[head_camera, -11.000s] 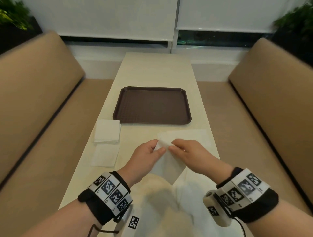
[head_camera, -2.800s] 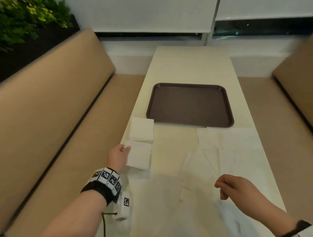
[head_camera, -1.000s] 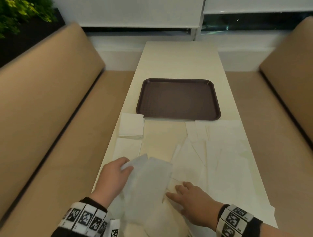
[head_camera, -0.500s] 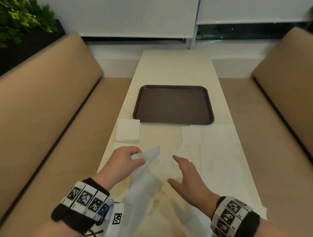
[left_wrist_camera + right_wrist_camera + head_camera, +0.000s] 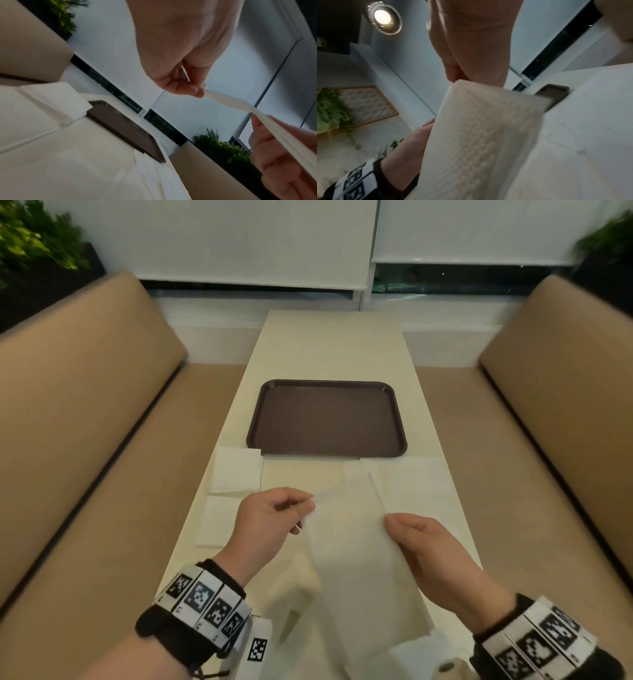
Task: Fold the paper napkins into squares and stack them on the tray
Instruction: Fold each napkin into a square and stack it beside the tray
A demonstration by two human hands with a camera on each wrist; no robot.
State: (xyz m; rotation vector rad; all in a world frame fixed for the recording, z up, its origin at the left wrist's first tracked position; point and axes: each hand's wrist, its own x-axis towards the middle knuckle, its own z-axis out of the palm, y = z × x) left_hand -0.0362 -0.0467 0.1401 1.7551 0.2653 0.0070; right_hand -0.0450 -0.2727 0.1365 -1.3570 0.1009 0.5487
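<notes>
Napkin [image 5: 356,559], white, embossed, lifted off table; left hand [image 5: 270,522] and right hand [image 5: 431,549] pinching its top corners

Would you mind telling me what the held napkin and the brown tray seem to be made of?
Held napkin: soft white tissue paper, matte, judging by its embossed dimpled pattern and limp drape.
Brown tray: probably moulded plastic; a finely textured dark surface, a raised rim with rounded corners and a slight sheen suggest it.

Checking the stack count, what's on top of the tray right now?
Nothing: the tray is bare. Two folded napkins lie on the table beside its near left corner. None of it is covered.
</notes>
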